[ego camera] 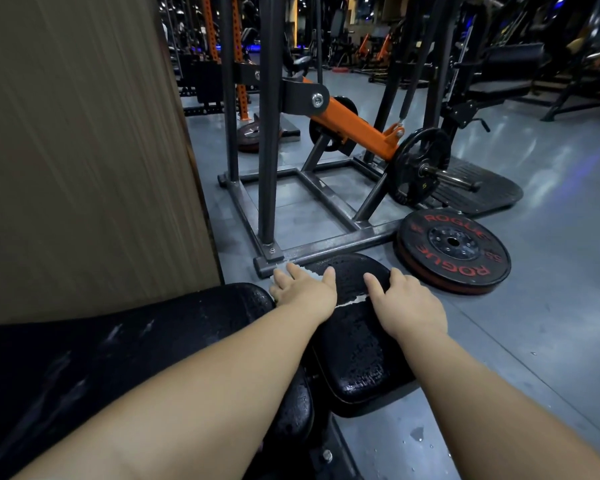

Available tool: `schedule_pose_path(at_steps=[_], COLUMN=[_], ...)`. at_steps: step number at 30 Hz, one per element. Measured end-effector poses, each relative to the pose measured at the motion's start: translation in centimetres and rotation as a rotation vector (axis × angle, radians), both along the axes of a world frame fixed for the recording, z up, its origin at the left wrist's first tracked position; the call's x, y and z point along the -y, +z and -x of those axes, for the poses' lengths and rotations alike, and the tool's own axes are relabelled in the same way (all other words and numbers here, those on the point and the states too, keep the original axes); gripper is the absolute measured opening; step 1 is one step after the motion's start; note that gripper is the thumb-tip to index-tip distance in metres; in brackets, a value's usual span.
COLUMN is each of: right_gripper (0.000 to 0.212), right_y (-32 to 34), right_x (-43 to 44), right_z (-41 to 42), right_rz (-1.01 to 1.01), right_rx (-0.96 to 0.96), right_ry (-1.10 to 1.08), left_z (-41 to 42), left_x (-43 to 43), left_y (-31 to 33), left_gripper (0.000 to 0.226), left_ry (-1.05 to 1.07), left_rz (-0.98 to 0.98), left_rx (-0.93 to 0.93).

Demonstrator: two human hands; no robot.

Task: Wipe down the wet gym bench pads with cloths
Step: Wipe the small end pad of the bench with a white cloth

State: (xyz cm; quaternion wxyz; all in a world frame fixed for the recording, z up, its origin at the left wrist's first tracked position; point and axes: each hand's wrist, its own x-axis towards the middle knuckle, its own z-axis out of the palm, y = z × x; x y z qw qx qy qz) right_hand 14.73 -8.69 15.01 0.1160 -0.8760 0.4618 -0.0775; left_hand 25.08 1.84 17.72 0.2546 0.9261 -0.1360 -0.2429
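The seat pad [355, 355] of the bench is black and covered in water droplets. It sits just right of the longer back pad [125, 362], which is also beaded with water.

A dark cloth [347, 278] with a pale ragged edge lies spread over the far end of the seat pad.

- Left hand [303, 289]: palm down on the cloth's left part. The fingers [293, 270] are straight and spread, pressing flat and gripping nothing.
- Right hand [407, 303]: palm down on the cloth's right part, thumb and forefinger extended. The outer fingers pass over the pad's edge and cannot be seen.

Beyond the pad, a steel machine frame [329, 245] stands on the grey floor [551, 271]. A ROGUE weight plate [454, 251] lies flat beside the frame. A wood-grain panel [84, 150] rises on the left.
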Motion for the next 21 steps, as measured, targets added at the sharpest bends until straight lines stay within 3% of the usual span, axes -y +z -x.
schedule_pose_path(at_steps=[13, 21], right_gripper=[0.069, 0.068], right_y=[-0.2, -0.3], right_x=[0.2, 0.2], right_z=[-0.3, 0.1], right_rz=[0.009, 0.014], right_rx=[-0.002, 0.017], right_ry=[-0.004, 0.007], left_z=[6.5, 1.4], left_x=[-4.0, -1.3], left_y=[-0.3, -0.1], left_gripper=[0.087, 0.097], left_ry=[-0.026, 0.344], left_rz=[0.203, 0.463], left_rx=[-0.181, -0.402])
